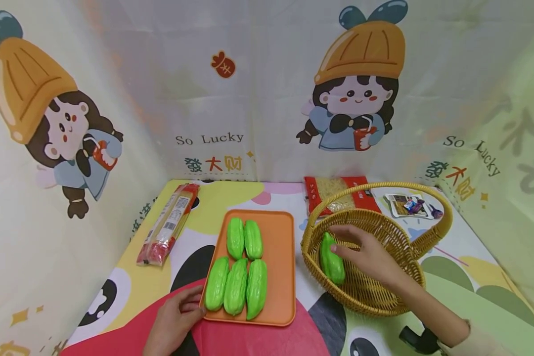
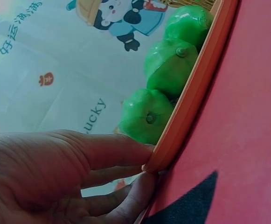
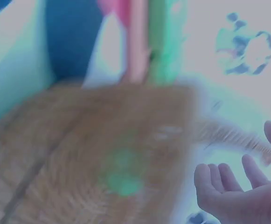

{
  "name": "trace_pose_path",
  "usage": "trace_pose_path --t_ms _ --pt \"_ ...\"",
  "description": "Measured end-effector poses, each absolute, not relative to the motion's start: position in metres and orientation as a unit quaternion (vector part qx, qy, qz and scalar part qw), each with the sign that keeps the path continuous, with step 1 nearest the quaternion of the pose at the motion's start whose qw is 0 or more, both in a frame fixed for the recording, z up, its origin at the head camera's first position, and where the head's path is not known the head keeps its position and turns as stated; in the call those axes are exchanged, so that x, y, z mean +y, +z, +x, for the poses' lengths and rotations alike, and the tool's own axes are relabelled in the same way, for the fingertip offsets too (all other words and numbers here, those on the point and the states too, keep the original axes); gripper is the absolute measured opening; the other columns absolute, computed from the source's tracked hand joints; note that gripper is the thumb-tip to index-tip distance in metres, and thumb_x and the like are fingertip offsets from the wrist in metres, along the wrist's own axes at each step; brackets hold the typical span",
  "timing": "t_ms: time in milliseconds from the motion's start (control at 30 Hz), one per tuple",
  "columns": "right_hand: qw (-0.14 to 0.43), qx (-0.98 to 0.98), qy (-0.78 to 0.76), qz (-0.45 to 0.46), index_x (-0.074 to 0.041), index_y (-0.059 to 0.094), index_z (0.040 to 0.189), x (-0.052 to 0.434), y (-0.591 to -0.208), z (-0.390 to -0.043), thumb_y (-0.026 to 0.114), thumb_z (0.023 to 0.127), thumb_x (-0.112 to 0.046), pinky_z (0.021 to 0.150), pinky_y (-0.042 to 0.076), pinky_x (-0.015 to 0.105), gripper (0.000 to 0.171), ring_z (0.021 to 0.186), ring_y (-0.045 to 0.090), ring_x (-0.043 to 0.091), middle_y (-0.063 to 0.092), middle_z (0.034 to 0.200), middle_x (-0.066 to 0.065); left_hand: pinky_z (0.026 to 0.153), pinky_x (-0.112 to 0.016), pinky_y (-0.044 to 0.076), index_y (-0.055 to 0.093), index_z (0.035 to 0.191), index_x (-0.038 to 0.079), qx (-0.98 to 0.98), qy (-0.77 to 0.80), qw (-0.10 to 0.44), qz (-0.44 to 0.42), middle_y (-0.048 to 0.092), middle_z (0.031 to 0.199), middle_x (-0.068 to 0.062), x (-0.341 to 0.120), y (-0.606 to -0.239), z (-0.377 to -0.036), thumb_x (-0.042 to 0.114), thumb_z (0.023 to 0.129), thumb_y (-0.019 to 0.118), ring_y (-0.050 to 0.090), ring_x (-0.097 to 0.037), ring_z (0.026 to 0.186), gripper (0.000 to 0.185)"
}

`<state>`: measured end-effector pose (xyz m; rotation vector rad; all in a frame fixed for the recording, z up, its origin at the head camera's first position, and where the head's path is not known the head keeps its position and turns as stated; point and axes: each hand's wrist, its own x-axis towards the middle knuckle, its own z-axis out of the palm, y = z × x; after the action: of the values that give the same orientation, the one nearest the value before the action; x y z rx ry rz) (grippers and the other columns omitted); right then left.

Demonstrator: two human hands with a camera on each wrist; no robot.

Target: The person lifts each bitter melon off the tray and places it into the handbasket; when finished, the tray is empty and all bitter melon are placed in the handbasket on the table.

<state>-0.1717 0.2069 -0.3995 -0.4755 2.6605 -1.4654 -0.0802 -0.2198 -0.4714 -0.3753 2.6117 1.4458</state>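
Observation:
My left hand (image 1: pixel 174 319) pinches the near-left corner of the orange tray (image 1: pixel 281 267), thumb and fingers at its rim in the left wrist view. Several green bitter melons lie on the tray: two in a back row and three in front, such as the middle front bitter melon (image 1: pixel 236 288). Over the wicker basket (image 1: pixel 382 302), my right hand (image 1: pixel 368 252) has its fingers loosely spread. Beside its fingertips, one bitter melon (image 1: pixel 332 262) rests inside the basket against the left wall. The right wrist view shows that hand (image 3: pixel 240 193) with nothing between its fingers; the basket is blurred there.
A long clear-and-red packet (image 1: pixel 169 222) lies left of the tray. Behind the basket's arched handle (image 1: pixel 378 186) is a red bag of pale food (image 1: pixel 335 193). A small white tray (image 1: pixel 408 205) with wrapped sweets stands at the back right. Printed cloth walls enclose the table.

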Motion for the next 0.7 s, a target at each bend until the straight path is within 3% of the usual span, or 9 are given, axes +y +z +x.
trace_pose_path --t_ms 167,267,467,600,700 --pt "0.048 0.799 -0.572 -0.180 -0.016 0.058 0.133 0.170 -0.375 -0.146 0.074 0.091 -0.025 0.091 0.051 0.034 0.046 0.123 0.054 0.031 0.055 0.134 0.005 0.071 -0.029 0.054 0.062 0.131 0.000 0.871 0.473 0.067 -0.118 0.067 0.102 -0.002 -0.220 -0.470 -0.081 0.011 0.080 0.079 0.066 -0.014 0.086 0.055" --pt "0.044 0.779 -0.604 -0.164 -0.019 0.057 0.134 0.145 -0.370 -0.131 0.078 0.087 -0.022 0.090 0.051 0.032 0.052 0.128 0.048 0.032 0.045 0.139 0.005 0.071 -0.028 0.053 0.062 0.131 0.000 0.867 0.480 0.068 -0.116 0.068 0.102 -0.002 -0.220 -0.471 -0.080 0.009 0.080 0.077 0.066 -0.014 0.086 0.054" --pt "0.065 0.764 -0.628 -0.134 -0.026 0.055 0.135 0.107 -0.382 -0.117 0.081 0.084 -0.023 0.098 0.046 0.044 0.057 0.134 0.040 0.034 0.037 0.141 0.005 0.071 -0.027 0.053 0.063 0.130 0.001 0.861 0.492 0.064 -0.112 0.068 0.101 -0.002 -0.220 -0.470 -0.080 0.006 0.080 0.076 0.066 -0.014 0.086 0.053" --pt "0.105 0.763 -0.619 -0.155 -0.022 0.056 0.135 0.084 -0.406 -0.124 0.079 0.086 -0.023 0.098 0.044 0.052 0.054 0.133 0.041 0.038 0.039 0.143 0.010 0.071 -0.028 0.053 0.063 0.130 0.001 0.860 0.495 0.059 -0.111 0.068 0.101 -0.003 -0.220 -0.468 -0.081 0.006 0.079 0.076 0.066 -0.014 0.086 0.053" --pt "0.104 0.781 -0.592 -0.169 -0.016 0.057 0.135 0.070 -0.426 -0.133 0.079 0.086 -0.024 0.097 0.044 0.057 0.054 0.131 0.044 0.042 0.044 0.144 0.013 0.072 -0.028 0.053 0.063 0.130 0.001 0.860 0.495 0.058 -0.109 0.068 0.101 -0.002 -0.220 -0.468 -0.081 0.006 0.079 0.076 0.066 -0.014 0.086 0.053"
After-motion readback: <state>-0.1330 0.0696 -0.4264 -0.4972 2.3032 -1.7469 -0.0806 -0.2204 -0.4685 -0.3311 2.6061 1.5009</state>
